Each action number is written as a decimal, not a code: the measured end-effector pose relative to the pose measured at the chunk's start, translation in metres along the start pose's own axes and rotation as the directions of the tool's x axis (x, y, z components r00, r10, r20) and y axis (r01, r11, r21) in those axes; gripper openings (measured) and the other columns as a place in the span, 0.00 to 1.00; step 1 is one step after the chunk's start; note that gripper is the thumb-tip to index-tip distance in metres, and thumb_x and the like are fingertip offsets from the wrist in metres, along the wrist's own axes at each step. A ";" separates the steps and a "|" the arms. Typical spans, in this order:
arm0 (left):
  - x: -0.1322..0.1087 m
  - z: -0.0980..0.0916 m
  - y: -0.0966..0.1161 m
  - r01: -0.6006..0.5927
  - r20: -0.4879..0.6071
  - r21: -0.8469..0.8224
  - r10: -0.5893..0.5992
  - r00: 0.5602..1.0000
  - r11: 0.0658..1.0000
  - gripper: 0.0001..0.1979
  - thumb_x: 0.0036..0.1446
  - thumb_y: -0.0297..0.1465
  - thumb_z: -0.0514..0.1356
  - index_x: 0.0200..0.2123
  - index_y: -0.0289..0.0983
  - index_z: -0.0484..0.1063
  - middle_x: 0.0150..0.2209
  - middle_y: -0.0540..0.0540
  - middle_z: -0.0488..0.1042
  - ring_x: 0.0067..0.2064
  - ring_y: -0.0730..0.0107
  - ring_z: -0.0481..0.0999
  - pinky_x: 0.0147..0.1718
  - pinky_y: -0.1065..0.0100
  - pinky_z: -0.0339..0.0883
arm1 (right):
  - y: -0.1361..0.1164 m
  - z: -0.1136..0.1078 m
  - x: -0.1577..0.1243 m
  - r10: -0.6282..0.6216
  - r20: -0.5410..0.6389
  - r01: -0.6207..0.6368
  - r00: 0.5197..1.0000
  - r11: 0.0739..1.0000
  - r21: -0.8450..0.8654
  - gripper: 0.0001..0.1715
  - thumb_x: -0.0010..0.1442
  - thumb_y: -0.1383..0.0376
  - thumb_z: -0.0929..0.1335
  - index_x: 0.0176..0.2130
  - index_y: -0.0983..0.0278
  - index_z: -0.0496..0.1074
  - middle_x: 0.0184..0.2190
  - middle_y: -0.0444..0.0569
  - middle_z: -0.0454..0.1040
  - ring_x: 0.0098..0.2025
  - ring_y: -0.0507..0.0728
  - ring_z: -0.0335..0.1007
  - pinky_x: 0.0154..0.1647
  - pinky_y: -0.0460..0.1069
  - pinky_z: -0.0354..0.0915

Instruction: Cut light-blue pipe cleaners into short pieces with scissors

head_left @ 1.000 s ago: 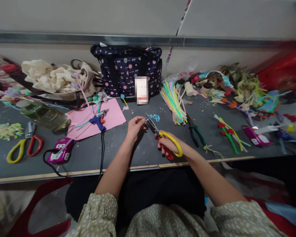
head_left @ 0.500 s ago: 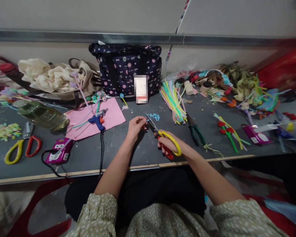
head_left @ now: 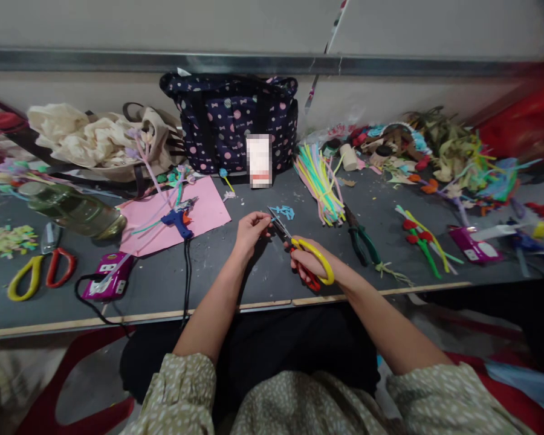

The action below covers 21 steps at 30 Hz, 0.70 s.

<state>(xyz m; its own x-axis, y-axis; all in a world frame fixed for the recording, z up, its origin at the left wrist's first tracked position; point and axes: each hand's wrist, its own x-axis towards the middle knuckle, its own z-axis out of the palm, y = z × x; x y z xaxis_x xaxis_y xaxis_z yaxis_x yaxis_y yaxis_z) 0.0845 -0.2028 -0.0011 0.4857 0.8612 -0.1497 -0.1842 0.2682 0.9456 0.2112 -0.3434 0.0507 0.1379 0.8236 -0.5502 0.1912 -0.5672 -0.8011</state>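
My right hand [head_left: 304, 266] is wrapped round scissors [head_left: 315, 257] with one yellow and one red handle; their blades point away and to the left. The blade tips are at the fingertips of my left hand [head_left: 252, 232], which is closed in a pinch. A tiny blue end of pipe cleaner [head_left: 273, 219] shows at those fingertips; the rest of it is hidden by the fingers. Just beyond the blades, several short blue pipe cleaner pieces [head_left: 283, 211] lie in a small pile on the dark table [head_left: 263, 281].
Right of my hands are a pipe cleaner bundle [head_left: 321, 190] and green-handled pliers [head_left: 361, 238]. Leftward lie a blue glue gun [head_left: 178, 223] on pink paper [head_left: 208, 205], a bottle [head_left: 79, 211] and other scissors [head_left: 31, 278]. A dotted bag [head_left: 236, 121] stands behind.
The view has shifted very slightly. Both hands and the scissors hold nearly the same pose, with the blades still at my left fingertips.
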 end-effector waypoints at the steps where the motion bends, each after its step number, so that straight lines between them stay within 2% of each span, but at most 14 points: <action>1: 0.000 0.000 0.000 -0.001 0.001 0.001 0.001 1.000 1.000 0.18 0.42 0.40 0.73 0.32 0.34 0.76 0.25 0.49 0.75 0.22 0.78 0.68 0.24 0.72 0.67 | 0.000 0.000 0.000 -0.003 -0.002 0.003 1.000 1.000 -0.005 0.18 0.59 0.67 0.63 0.50 0.58 0.62 0.22 0.37 0.68 0.13 0.48 0.61 0.13 0.41 0.61; 13: 0.002 -0.002 -0.002 0.000 -0.011 -0.002 0.000 1.000 1.000 0.18 0.43 0.40 0.72 0.32 0.34 0.76 0.25 0.49 0.74 0.22 0.78 0.67 0.24 0.72 0.68 | 0.005 0.001 0.005 -0.029 -0.028 0.028 0.999 0.999 -0.022 0.16 0.59 0.65 0.63 0.48 0.58 0.63 0.19 0.36 0.65 0.12 0.48 0.59 0.11 0.41 0.59; 21: 0.006 -0.001 -0.004 0.025 -0.057 0.026 -0.023 0.998 0.999 0.12 0.45 0.34 0.70 0.32 0.34 0.76 0.23 0.50 0.73 0.21 0.78 0.66 0.22 0.72 0.68 | 0.003 -0.003 0.018 0.045 0.001 -0.045 0.999 0.999 -0.010 0.17 0.59 0.65 0.63 0.49 0.60 0.63 0.19 0.37 0.67 0.12 0.49 0.62 0.12 0.42 0.60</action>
<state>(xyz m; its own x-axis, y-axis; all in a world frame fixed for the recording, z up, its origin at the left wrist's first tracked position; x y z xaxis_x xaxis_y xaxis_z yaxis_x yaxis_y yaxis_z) 0.0871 -0.1985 -0.0057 0.4407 0.8779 -0.1875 -0.1498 0.2779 0.9489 0.2177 -0.3303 0.0389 0.1451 0.7973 -0.5859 0.1947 -0.6036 -0.7731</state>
